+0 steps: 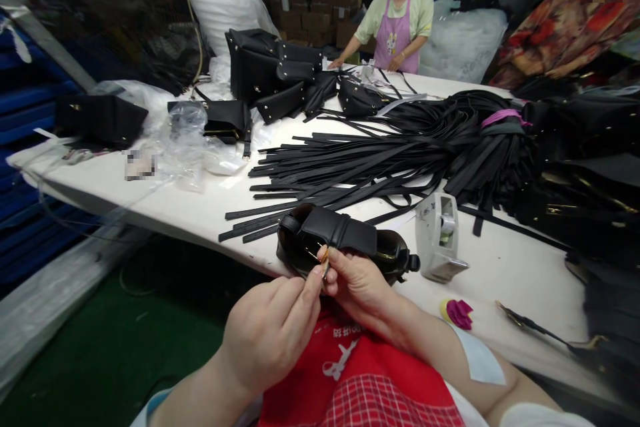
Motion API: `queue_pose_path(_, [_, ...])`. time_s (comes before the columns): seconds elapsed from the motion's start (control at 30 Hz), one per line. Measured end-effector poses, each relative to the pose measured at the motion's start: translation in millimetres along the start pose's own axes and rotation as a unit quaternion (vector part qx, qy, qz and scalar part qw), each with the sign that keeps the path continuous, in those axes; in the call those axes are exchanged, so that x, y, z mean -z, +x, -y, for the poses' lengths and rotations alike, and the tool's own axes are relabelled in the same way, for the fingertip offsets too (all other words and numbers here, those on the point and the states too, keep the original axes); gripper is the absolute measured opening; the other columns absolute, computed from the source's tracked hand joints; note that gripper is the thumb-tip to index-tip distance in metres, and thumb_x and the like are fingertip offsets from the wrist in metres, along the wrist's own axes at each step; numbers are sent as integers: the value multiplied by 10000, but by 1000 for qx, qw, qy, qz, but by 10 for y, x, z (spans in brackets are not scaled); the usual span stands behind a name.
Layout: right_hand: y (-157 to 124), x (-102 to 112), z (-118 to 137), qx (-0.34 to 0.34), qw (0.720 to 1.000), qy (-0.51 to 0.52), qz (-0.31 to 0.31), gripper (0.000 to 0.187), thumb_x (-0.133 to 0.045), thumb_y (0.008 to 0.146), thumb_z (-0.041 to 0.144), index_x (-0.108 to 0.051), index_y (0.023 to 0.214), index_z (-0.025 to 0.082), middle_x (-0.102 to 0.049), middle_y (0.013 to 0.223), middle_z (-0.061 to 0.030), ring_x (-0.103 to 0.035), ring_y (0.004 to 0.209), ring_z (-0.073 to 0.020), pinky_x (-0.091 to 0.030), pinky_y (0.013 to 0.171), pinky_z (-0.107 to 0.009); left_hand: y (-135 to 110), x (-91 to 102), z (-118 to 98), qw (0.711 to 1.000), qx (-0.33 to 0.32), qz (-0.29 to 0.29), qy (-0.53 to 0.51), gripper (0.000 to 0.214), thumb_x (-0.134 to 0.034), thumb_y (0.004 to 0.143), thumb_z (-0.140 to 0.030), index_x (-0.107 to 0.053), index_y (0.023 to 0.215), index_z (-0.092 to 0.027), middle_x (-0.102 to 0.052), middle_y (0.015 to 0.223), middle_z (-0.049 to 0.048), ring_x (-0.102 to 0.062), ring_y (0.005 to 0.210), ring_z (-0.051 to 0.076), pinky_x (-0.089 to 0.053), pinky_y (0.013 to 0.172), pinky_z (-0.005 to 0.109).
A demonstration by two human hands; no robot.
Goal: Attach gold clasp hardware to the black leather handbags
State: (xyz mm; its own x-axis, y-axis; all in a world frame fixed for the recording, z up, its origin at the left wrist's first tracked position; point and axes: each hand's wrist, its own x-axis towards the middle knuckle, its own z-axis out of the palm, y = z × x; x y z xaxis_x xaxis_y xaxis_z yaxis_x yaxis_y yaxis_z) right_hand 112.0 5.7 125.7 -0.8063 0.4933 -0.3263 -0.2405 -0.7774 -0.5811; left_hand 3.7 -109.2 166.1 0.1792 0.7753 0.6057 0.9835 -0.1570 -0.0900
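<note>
My left hand (273,323) and my right hand (360,280) meet in front of my red apron (345,367). Between their fingertips is a small gold metal piece (326,265), perhaps a buckle or clasp; its exact kind is too small to tell. Both hands are closed in a pinch on it. Just behind them, a small black handbag (345,230) stands at the table's near edge, its mouth facing up and a strap flap lying across it. My right hand partly covers the bag's front.
Bundled black straps (360,160) spread over the white table (505,267). A grey tape dispenser (437,237) stands right of the bag, near a purple item (459,313). More black bags (255,67) and plastic wrap (185,140) lie further back. Two co-workers (395,27) are across the table.
</note>
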Motion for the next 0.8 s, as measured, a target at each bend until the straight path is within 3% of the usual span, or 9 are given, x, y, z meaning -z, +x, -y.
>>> queue_pose_path(0.17, [15,-30,-11,-4,1000,1,-7,371,-824,666,420,-683,821,115,-581,531,40,-511,449,-43,-415,508,-159,-11,-17,-25,1000,18,-8,19,258,-600,848,-119,-597,1102,-70,-664,747,54,-607,620,173,-439,542,318])
queue_pose_path(0.3, [12,-26,-6,-10,1000,9,-4,382,-838,644,418,-681,817,116,-575,528,44,-507,441,-39,-404,490,-146,-3,-54,-32,997,70,-27,2,184,-575,872,-135,-610,1051,-114,-679,786,61,-630,665,175,-451,564,299])
queue_pose_path(0.43, [16,19,-11,-8,1000,-4,19,373,-821,665,431,-682,804,114,-583,556,32,-490,461,-46,-383,474,-153,67,-75,22,983,153,-7,-101,142,-511,896,-136,-620,980,-172,-663,780,43,-622,679,157,-476,619,269])
queue_pose_path(0.63, [6,58,-20,24,995,-65,69,346,-799,695,424,-663,831,137,-553,583,30,-459,491,-68,-373,498,-197,150,-60,87,934,258,-7,-248,154,-476,894,-136,-612,842,-186,-622,740,39,-587,686,157,-461,637,279])
queue_pose_path(0.8, [-2,47,-2,18,995,-90,31,359,-822,652,429,-659,821,157,-562,636,11,-468,521,-90,-406,520,-226,121,-3,1,919,247,-25,-305,118,-532,876,-201,-636,916,-162,-602,694,38,-553,633,152,-442,599,287])
